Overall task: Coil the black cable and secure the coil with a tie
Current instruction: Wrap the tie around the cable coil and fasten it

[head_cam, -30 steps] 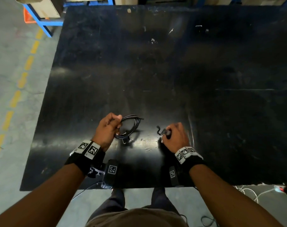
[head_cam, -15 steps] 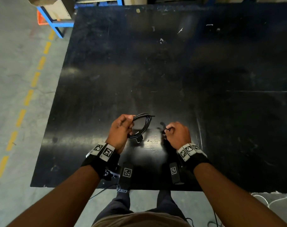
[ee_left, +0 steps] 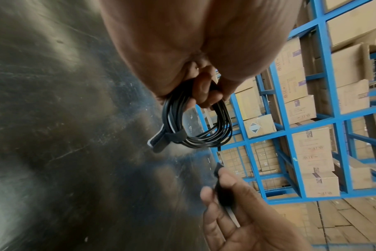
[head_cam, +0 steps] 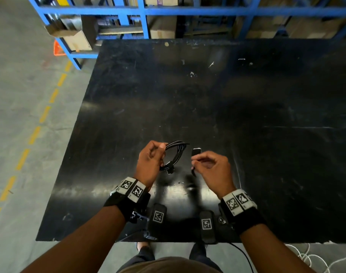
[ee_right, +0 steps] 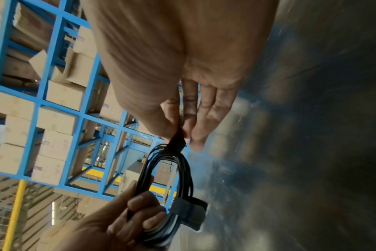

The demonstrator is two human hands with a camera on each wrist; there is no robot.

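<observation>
The black cable (head_cam: 177, 153) is wound into a small coil, held above the black table (head_cam: 247, 154). My left hand (head_cam: 154, 158) grips the coil's left side, fingers curled round the strands (ee_left: 204, 95). One dark hook-and-loop tie (head_cam: 169, 168) is wrapped round the coil's lower part, its tab sticking out (ee_left: 159, 142) (ee_right: 190, 213). My right hand (head_cam: 199, 160) pinches a second black strap (head_cam: 195, 153) between thumb and fingers (ee_right: 182, 130), a short way right of the coil. In the left wrist view that strap (ee_left: 223, 191) stands apart from the coil.
Blue metal racks (head_cam: 140, 18) stacked with cardboard boxes (ee_right: 56, 120) stand behind the table's far edge. An orange crate (head_cam: 58, 49) sits on the floor at the far left. White cords (head_cam: 314, 259) lie on the floor at the near right.
Both hands have risen off the table. The right hand lifted the loose strap from the surface and brought it up beside the coil. The head view tilted up, showing the racks.
</observation>
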